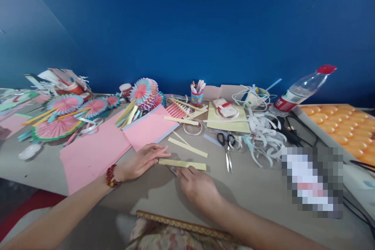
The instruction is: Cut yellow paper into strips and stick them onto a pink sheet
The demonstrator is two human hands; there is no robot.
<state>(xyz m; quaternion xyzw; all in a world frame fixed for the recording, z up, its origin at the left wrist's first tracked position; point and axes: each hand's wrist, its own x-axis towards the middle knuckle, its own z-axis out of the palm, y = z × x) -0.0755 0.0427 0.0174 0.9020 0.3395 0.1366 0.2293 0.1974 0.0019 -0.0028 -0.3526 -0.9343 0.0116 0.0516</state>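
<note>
A pale yellow paper strip [183, 164] lies flat on the grey table [258, 195] in front of me. My left hand [143, 159] rests flat with fingers stretched out, fingertips touching the strip's left end. A red bead bracelet [111, 177] circles that wrist. My right hand [199, 187] lies just below the strip, fingers curled, fingertips at its lower edge near a small object I cannot make out. Two more yellow strips [187, 146] lie just beyond.
Pink paper sheets [117, 140] lie to the left, with folded paper fans [73, 113] behind. Scissors [227, 148], curled white paper scraps [263, 136], a tape ring [193, 127], a pen cup [197, 93] and a tilted water bottle [304, 86] stand to the right. An orange tray [345, 125] is far right.
</note>
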